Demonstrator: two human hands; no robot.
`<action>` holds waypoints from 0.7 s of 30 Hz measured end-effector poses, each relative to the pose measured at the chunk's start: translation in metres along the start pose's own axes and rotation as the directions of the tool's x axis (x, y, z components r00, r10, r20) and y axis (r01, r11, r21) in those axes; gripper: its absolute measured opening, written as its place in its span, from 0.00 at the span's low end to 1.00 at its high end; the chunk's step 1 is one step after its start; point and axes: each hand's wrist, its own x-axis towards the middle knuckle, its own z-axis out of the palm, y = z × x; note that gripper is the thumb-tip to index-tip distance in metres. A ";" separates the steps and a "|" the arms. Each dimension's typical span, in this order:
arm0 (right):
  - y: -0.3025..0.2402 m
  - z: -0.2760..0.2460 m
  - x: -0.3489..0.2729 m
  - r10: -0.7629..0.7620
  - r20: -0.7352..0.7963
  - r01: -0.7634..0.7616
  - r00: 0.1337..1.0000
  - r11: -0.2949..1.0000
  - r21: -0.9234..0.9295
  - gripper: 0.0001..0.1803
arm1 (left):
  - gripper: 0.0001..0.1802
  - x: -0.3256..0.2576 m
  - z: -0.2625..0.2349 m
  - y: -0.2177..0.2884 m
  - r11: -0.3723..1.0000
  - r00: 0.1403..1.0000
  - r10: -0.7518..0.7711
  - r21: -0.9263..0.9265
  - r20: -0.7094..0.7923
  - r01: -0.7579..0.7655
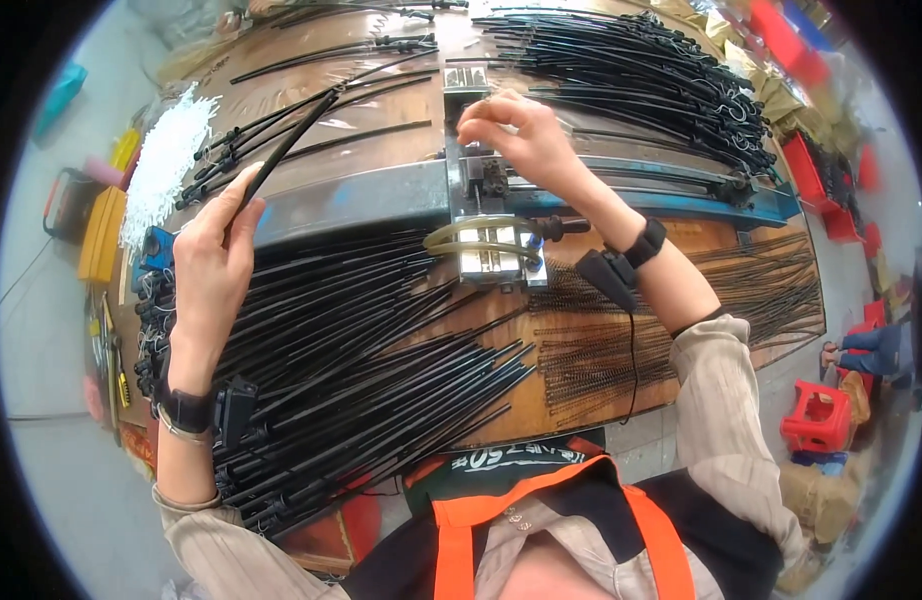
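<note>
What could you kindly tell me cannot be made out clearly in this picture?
Head view: the near end of the slim black rod, hidden by the left hand.
Head view: whether the right hand pinches anything, hidden in its grip or too small.
Head view: the count of thin white strips at left, too small.
Head view: the upper body of the person in blue trousers, lost at the dark rim.
</note>
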 end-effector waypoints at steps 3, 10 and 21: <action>0.003 0.007 0.007 -0.170 0.036 0.173 0.985 0.944 -0.282 0.09 | 0.18 -0.007 -0.006 -0.002 0.997 0.997 -0.075 -0.005 0.008 0.075; -0.016 0.028 0.026 -0.171 0.409 0.416 0.897 0.643 -0.643 0.03 | 0.18 -0.018 -0.010 -0.015 0.998 0.999 -0.026 0.053 -0.025 0.028; 0.041 -0.197 -0.137 -0.139 -0.070 -0.033 0.988 0.250 -0.968 0.04 | 0.16 0.001 0.054 -0.032 0.987 0.956 0.090 0.106 0.278 -0.123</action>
